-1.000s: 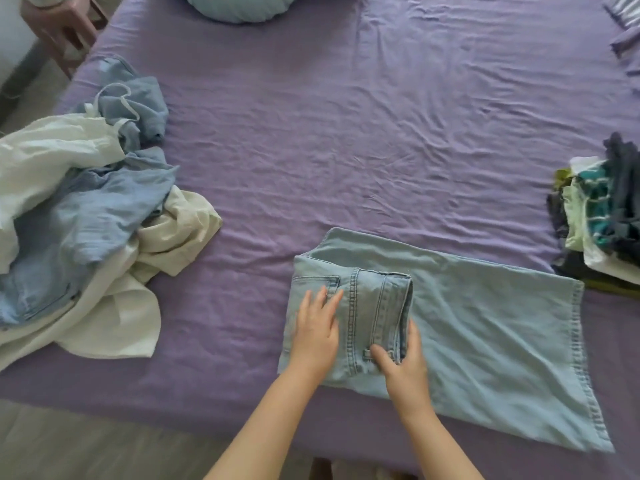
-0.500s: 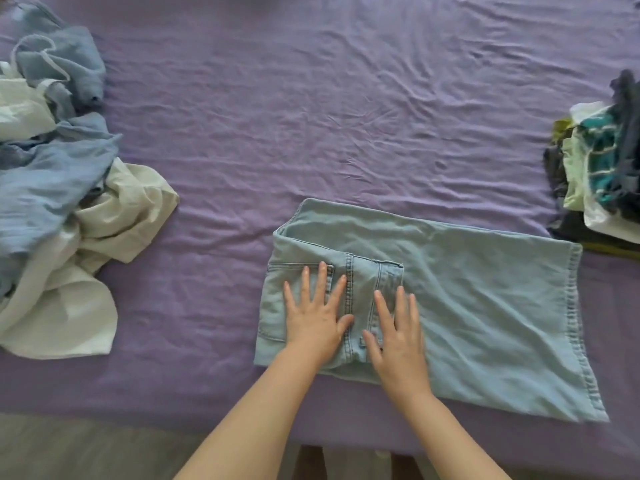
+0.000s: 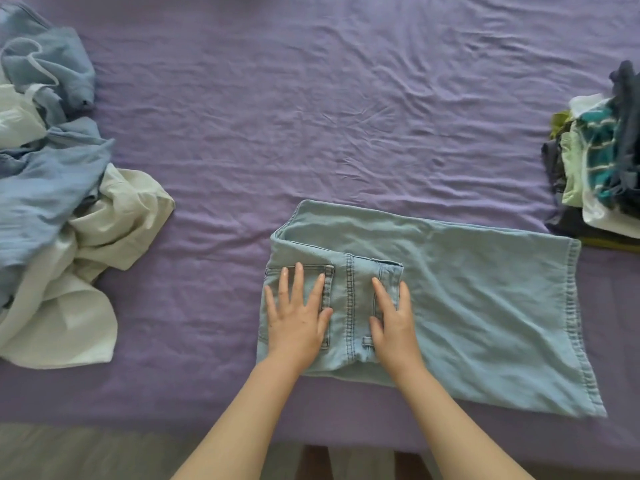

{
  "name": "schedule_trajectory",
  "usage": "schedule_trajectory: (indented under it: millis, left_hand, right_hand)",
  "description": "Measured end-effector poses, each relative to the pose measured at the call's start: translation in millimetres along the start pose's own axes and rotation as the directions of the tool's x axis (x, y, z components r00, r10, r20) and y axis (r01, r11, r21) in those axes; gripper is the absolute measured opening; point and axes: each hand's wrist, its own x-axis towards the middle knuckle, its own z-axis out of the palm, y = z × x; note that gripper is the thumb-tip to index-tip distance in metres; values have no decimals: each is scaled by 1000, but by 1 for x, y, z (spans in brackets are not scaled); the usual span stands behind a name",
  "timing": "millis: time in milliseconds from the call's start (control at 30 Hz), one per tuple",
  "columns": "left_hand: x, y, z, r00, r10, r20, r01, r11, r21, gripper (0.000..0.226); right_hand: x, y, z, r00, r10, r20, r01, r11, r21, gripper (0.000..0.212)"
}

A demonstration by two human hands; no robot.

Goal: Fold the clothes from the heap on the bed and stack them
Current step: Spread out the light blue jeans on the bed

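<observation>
Jeans pressed flat at their folded waist end
Both the left hand [image 3: 298,317] and right hand [image 3: 393,322] lay flat, fingers straight, on the light-blue jeans [image 3: 467,306], whose long axis ran rightward toward the folded stack [image 3: 595,161].

No legible text, labels, brands, numbers or signs anywhere in view. Jeans [image 3: 450,306], heap [image 3: 59,209], stack [image 3: 599,168] and bed [image 3: 311,116]: no readable markings.
</observation>
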Motion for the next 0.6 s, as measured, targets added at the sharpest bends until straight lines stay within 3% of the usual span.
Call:
schedule_trajectory:
  millis: [133, 300, 400, 467, 533, 600]
  left_hand:
    - [0, -1, -9, 1000, -24, 8, 25, 999, -33, 60]
    - [7, -5, -8, 996, -48, 78, 53, 996, -65, 61]
    - [8, -5, -5, 993, -43, 113, 55, 993, -107, 64]
    - [9, -7, -2, 994, -58, 97, 70, 990, -125, 66]
    - [10, -9, -1, 994, -81, 70, 92, 983, -162, 70]
    - [10, -10, -1, 993, -110, 36, 115, 970, -214, 76]
  right_hand:
    - [-6, 5, -13, 993, -14, -119, 15, 1000, 4, 67]
    - [1, 20, -14, 994, 40, -98, -45, 998, -50, 66]
    - [0, 18, -10, 990, 61, -129, -102, 934, -342, 68]
    - [-3, 13, -6, 983, -88, -164, -2, 874, -486, 68]
    - [-2, 10, 1, 967, -237, -94, 147, 820, -554, 61]
    - [6, 11, 10, 985, -153, 78, 169, 794, -584, 67]
